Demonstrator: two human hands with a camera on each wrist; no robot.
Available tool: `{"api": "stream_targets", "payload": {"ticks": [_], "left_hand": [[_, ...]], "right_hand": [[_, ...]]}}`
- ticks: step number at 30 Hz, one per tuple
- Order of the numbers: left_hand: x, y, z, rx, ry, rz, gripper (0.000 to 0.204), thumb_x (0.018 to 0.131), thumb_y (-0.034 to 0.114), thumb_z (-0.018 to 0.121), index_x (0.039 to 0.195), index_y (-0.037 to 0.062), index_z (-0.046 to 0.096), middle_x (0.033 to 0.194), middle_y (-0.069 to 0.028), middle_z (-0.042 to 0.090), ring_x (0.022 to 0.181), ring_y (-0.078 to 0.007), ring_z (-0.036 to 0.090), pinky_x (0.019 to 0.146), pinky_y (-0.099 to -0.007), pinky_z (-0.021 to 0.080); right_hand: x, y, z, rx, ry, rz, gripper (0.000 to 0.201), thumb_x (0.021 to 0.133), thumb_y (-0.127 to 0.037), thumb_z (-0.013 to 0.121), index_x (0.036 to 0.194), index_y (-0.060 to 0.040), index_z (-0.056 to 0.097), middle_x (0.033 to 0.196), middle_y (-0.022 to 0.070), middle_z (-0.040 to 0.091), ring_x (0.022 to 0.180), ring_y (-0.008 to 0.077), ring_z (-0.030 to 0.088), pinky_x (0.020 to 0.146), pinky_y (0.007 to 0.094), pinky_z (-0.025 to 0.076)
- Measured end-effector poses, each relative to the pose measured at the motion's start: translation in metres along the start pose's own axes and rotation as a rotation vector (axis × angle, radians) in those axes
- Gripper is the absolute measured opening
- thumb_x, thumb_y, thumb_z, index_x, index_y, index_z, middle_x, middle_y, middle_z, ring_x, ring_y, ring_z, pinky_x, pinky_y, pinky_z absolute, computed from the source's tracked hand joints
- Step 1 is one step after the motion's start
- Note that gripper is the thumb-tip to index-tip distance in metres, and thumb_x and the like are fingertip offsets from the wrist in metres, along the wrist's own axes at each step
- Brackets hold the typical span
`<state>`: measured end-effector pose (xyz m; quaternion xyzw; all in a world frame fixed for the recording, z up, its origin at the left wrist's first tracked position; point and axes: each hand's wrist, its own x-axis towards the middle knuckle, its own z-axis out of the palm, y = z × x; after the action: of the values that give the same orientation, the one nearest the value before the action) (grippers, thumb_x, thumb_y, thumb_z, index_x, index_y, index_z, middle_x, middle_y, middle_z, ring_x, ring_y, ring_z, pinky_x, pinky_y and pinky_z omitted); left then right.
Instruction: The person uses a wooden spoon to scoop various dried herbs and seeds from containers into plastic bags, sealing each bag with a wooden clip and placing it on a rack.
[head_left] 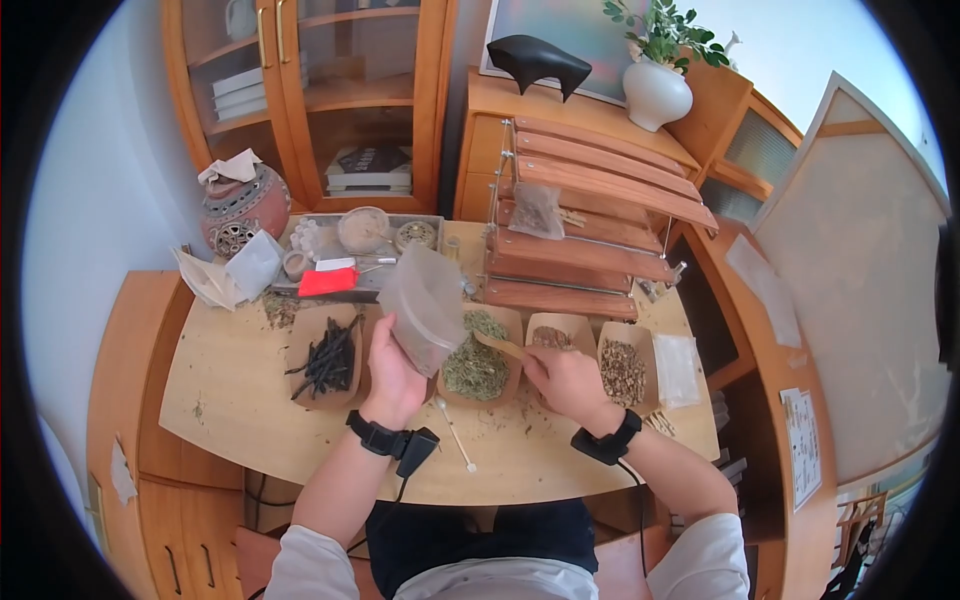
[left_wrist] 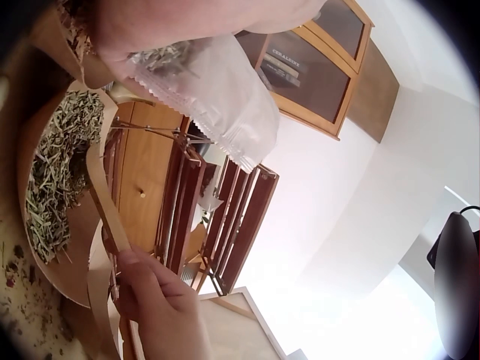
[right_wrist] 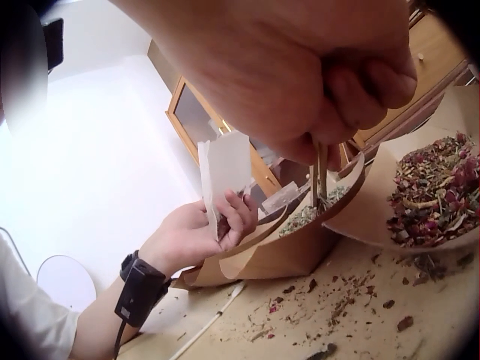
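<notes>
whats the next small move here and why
Probably lift a scoop of the green herbs toward the pouch: the right hand holds the wooden spoon dipped in them, while the left hand holds the pouch nearby, some herbs already inside.

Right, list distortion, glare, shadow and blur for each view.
Head: wide-angle distortion slants the glass-door cabinet, and corners go black; left wrist: glare washes out the lower right, and a dark shape at the right edge is blurred; right wrist: the pale wall is nearly white, the underside of the right hand in shadow.
</notes>
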<state>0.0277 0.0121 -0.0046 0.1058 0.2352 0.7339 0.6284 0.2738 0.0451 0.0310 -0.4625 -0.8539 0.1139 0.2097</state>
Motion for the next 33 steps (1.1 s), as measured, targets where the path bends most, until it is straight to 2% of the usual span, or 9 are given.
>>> {"api": "stream_targets", "payload": {"ticks": [7, 10, 11, 20, 23, 26, 29, 32, 33], "left_hand": [[0.000, -0.002, -0.001, 0.011, 0.041, -0.027, 0.054, 0.099, 0.038, 0.044, 0.143, 0.0067, 0.041, 0.142, -0.0076, 0.050, 0.132, -0.0254, 0.046, 0.111, -0.0415, 0.035], [-0.001, -0.002, 0.002, 0.023, 0.046, -0.059, 0.053, 0.100, 0.037, 0.042, 0.143, 0.0071, 0.042, 0.142, -0.0074, 0.050, 0.131, -0.0253, 0.047, 0.111, -0.0414, 0.036], [-0.002, -0.001, 0.004, 0.032, 0.043, -0.070, 0.052, 0.100, 0.037, 0.040, 0.143, 0.0073, 0.042, 0.142, -0.0073, 0.050, 0.132, -0.0253, 0.047, 0.111, -0.0415, 0.036], [-0.008, -0.003, 0.010, 0.064, -0.018, -0.122, 0.051, 0.100, 0.038, 0.044, 0.141, 0.0073, 0.044, 0.139, -0.0067, 0.053, 0.129, -0.0242, 0.049, 0.110, -0.0408, 0.037], [-0.009, -0.002, 0.012, 0.065, -0.005, -0.094, 0.051, 0.101, 0.037, 0.040, 0.142, 0.0073, 0.042, 0.141, -0.0071, 0.051, 0.130, -0.0247, 0.048, 0.111, -0.0412, 0.036], [-0.006, -0.002, 0.004, 0.029, 0.017, -0.053, 0.052, 0.100, 0.038, 0.043, 0.142, 0.0073, 0.043, 0.140, -0.0067, 0.051, 0.130, -0.0242, 0.048, 0.110, -0.0407, 0.036], [-0.006, -0.001, 0.004, 0.001, 0.051, -0.005, 0.052, 0.099, 0.038, 0.045, 0.141, 0.0075, 0.044, 0.140, -0.0063, 0.052, 0.129, -0.0237, 0.048, 0.109, -0.0400, 0.036], [-0.005, -0.001, 0.004, -0.034, 0.058, 0.021, 0.051, 0.099, 0.037, 0.046, 0.140, 0.0074, 0.045, 0.139, -0.0063, 0.052, 0.128, -0.0237, 0.048, 0.109, -0.0397, 0.036], [-0.004, 0.000, 0.003, -0.050, 0.054, 0.024, 0.051, 0.099, 0.037, 0.046, 0.140, 0.0073, 0.045, 0.139, -0.0063, 0.052, 0.128, -0.0238, 0.049, 0.109, -0.0397, 0.036]], "right_hand": [[0.013, -0.014, -0.047, 0.184, -0.043, 0.193, 0.026, 0.095, -0.027, 0.058, 0.108, -0.0078, 0.071, 0.078, 0.0169, 0.068, 0.071, 0.0351, 0.067, 0.065, 0.0407, 0.053], [0.025, -0.016, -0.057, 0.419, 0.043, 0.090, 0.030, 0.096, -0.026, 0.059, 0.110, -0.0025, 0.069, 0.080, 0.0179, 0.069, 0.071, 0.0299, 0.068, 0.067, 0.0362, 0.052], [0.028, -0.023, -0.065, 0.435, -0.007, 0.152, 0.030, 0.096, -0.025, 0.059, 0.111, 0.0004, 0.068, 0.082, 0.0197, 0.069, 0.073, 0.0260, 0.068, 0.069, 0.0340, 0.051], [0.035, -0.045, -0.064, 0.486, -0.091, 0.140, 0.035, 0.096, -0.027, 0.061, 0.116, 0.0018, 0.066, 0.087, 0.0145, 0.071, 0.076, 0.0190, 0.065, 0.073, 0.0302, 0.051], [0.030, -0.033, -0.066, 0.636, -0.094, 0.141, 0.035, 0.096, -0.028, 0.061, 0.114, 0.0022, 0.067, 0.087, 0.0134, 0.071, 0.076, 0.0195, 0.064, 0.073, 0.0297, 0.051], [0.021, -0.037, -0.079, 0.635, -0.080, 0.275, 0.029, 0.097, -0.019, 0.062, 0.113, 0.0044, 0.066, 0.084, 0.0050, 0.068, 0.074, 0.0060, 0.058, 0.067, 0.0243, 0.049], [0.016, -0.016, -0.067, 0.322, -0.198, 0.233, 0.027, 0.095, -0.020, 0.062, 0.111, 0.0011, 0.069, 0.082, 0.0111, 0.071, 0.075, 0.0122, 0.066, 0.069, 0.0271, 0.051], [0.014, -0.012, -0.054, 0.063, -0.333, 0.153, 0.028, 0.093, -0.024, 0.062, 0.109, -0.0026, 0.070, 0.082, 0.0176, 0.070, 0.077, 0.0235, 0.070, 0.070, 0.0320, 0.052], [0.014, -0.014, -0.049, 0.082, -0.260, 0.104, 0.029, 0.091, -0.027, 0.063, 0.108, -0.0047, 0.071, 0.082, 0.0186, 0.070, 0.079, 0.0313, 0.069, 0.069, 0.0377, 0.053]]}}
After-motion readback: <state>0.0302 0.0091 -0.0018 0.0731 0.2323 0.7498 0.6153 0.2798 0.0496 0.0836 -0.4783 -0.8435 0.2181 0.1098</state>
